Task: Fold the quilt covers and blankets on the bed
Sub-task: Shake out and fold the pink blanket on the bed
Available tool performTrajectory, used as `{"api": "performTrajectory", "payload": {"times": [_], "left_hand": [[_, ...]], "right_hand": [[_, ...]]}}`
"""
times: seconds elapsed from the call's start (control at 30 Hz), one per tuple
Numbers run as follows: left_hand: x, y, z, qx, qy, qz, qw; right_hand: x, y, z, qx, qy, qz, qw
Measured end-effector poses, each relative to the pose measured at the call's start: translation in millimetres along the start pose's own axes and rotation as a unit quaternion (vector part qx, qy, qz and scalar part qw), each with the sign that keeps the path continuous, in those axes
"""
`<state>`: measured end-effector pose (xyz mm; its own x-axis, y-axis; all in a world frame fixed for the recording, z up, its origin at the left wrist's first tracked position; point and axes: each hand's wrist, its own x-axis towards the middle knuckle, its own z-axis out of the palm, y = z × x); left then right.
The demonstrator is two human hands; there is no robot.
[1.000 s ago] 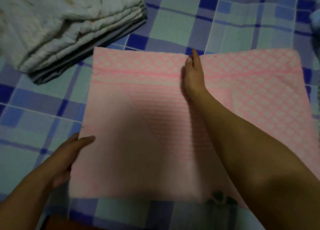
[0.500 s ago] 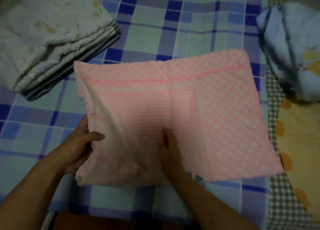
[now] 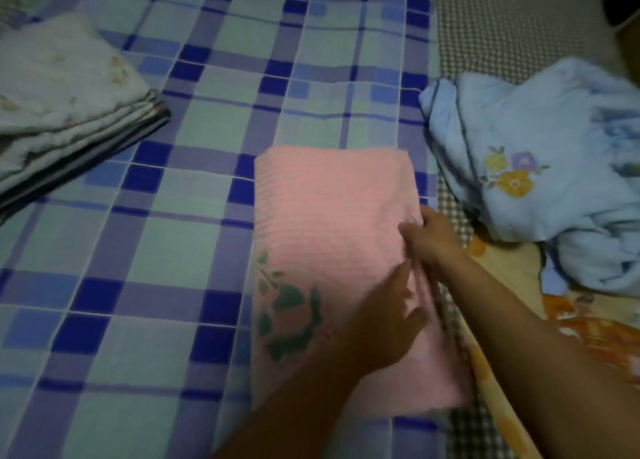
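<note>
Covering bed: blue plaid sheet [image 3: 194, 237], checked mat [image 3: 512, 32] beside.

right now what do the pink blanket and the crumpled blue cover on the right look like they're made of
The pink blanket looks like a soft woven or knitted cotton-type cloth: matte, with fine raised ribs across it and a green leaf motif worked into it. The light blue quilt cover looks like thin, smooth woven fabric, probably cotton or a blend: it crumples into soft folds and bears a printed or stitched flower cluster. Exact fibres cannot be told.
</note>
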<state>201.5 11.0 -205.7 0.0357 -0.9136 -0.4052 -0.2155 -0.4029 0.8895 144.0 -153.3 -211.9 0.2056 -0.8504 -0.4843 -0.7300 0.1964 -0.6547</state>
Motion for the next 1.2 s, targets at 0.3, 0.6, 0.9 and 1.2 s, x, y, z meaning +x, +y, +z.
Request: {"api": "performTrajectory", "payload": {"times": [0.3, 0.6, 0.9, 1.2], "left_hand": [[-43.7, -118.5, -28.7, 0.396, 0.201, -0.165, 0.881], [-30.4, -122.0, -12.5, 0.417, 0.230, -0.212, 0.853], [102.6, -66.7, -157.4, 0.363, 0.285, -0.101, 0.881], [172.2, -30.7, -275.4, 0.322, 0.095, -0.095, 0.937]], "right_hand": [[78.0, 19.2, 2.4, 0.207, -0.082, 0.046, 0.974], [96.1, -4.2, 13.2, 0.082, 0.020, -0.108, 0.991], [105.7, 35.5, 24.9, 0.078, 0.038, -0.048, 0.995], [103.8, 33.3, 44.7, 0.079, 0.099, -0.056, 0.990]]}}
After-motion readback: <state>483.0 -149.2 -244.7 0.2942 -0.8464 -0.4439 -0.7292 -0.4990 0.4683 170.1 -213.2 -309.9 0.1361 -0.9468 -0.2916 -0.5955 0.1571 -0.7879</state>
